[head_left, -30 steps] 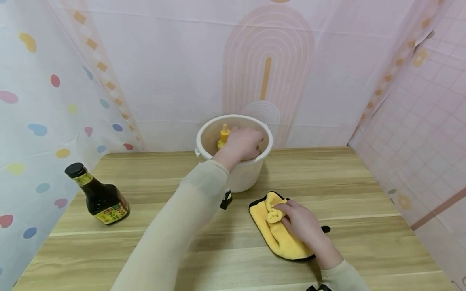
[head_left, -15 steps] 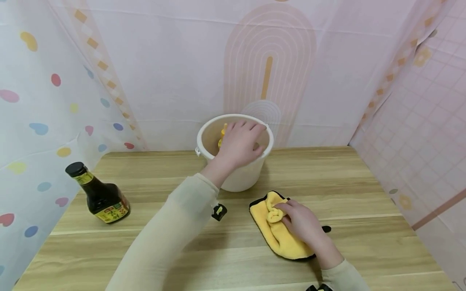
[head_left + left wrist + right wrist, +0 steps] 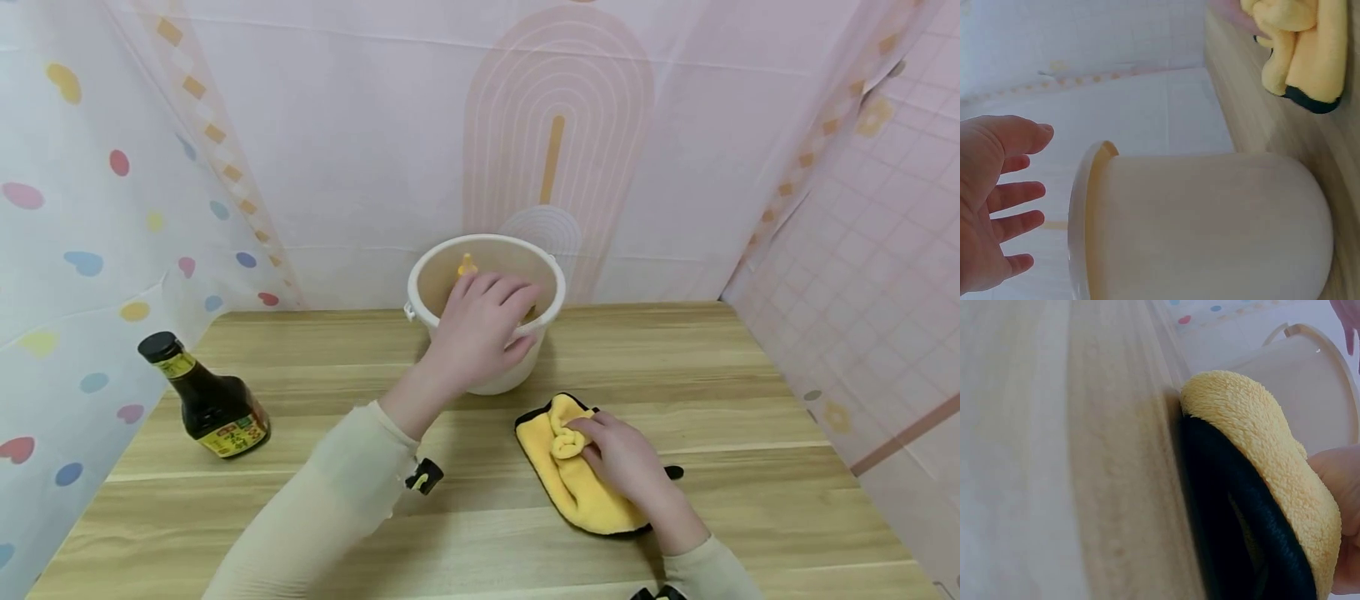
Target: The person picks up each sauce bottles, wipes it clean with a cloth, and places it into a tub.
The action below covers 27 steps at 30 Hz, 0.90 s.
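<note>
My left hand hovers above the near rim of a white bucket, its fingers spread and holding nothing. In the left wrist view, those fingers stand apart from the bucket's rim. Inside the bucket, the yellow tip of a bottle-like thing shows; the rest is hidden by the wall and hand. My right hand pinches a bunched fold of a yellow cloth with black edging, which lies on the table. The right wrist view shows the cloth close up, its fold raised beside my hand.
A dark sauce bottle with a black cap and yellow label stands at the left of the wooden table. Patterned curtains hang behind the table and along both sides. A small black tab sticks out beside my right wrist.
My left hand has come up out of the bucket and drawn back toward me over its near rim, fingers opening. The right hand and the cloth have stayed put.
</note>
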Available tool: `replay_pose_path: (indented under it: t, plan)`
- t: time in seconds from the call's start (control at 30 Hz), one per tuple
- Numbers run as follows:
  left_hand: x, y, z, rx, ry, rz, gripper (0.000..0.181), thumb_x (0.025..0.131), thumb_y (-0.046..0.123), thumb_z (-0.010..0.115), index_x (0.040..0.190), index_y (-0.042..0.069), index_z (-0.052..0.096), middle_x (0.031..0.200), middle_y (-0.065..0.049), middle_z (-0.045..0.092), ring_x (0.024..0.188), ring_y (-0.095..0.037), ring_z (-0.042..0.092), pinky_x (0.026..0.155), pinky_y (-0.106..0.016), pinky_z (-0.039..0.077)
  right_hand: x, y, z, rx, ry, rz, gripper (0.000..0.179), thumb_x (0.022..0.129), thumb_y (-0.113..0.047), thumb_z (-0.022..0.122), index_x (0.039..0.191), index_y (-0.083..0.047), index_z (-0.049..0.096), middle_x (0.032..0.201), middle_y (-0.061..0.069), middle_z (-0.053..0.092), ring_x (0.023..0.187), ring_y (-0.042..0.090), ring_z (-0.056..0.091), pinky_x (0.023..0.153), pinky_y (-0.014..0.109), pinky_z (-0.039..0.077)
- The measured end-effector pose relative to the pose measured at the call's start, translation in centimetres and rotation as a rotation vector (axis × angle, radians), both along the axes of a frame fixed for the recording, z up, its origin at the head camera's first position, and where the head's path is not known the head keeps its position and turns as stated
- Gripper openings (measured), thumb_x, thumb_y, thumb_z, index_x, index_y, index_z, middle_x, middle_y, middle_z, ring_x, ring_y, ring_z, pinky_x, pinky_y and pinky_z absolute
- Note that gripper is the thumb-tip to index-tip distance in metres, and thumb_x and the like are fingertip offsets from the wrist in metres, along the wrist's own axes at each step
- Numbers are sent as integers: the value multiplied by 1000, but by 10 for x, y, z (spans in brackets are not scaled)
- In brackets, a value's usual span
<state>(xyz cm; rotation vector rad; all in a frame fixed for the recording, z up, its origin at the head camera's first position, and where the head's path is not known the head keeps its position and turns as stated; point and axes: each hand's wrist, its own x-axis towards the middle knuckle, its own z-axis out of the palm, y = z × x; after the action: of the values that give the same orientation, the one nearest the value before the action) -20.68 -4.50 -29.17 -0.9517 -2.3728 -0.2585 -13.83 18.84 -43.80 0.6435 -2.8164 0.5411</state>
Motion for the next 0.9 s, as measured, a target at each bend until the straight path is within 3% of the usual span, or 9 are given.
replay_pose_path:
  t: [0.2, 0.33, 0.57, 0.9]
  plan:
    - [16, -17, -13, 15, 74, -59, 58, 78, 20, 81, 131, 12, 60, 129, -8, 61, 121, -30, 52, 108, -54, 32, 0, 0, 1, 3, 3, 4, 29, 83, -1, 76, 110, -9, 72, 92, 4, 64, 70, 15, 57, 63, 33, 50]
    - [24, -31, -23, 15, 94, -66, 60, 76, 19, 84, 130, 11, 59, 130, -9, 60, 122, -32, 51, 108, -58, 31, 1, 0, 2, -4, 0, 5, 29, 83, -1, 76, 110, -9, 72, 92, 5, 64, 71, 16, 57, 63, 34, 50]
    - [36, -61, -37, 38, 36, -22, 65, 74, 20, 87, 132, 10, 59, 131, -12, 60, 122, -35, 51, 105, -61, 33, -1, 0, 0, -8, 5, 16, 29, 83, 0, 75, 111, -8, 72, 90, 4, 62, 66, 13, 52, 60, 30, 48]
    - [38, -115, -43, 124, 31, 49, 61, 77, 15, 81, 131, 4, 57, 129, -20, 57, 116, -41, 51, 102, -61, 32, -1, 1, 0, -10, 3, 9, 28, 83, 0, 75, 110, -8, 72, 89, 3, 62, 65, 13, 52, 61, 31, 48]
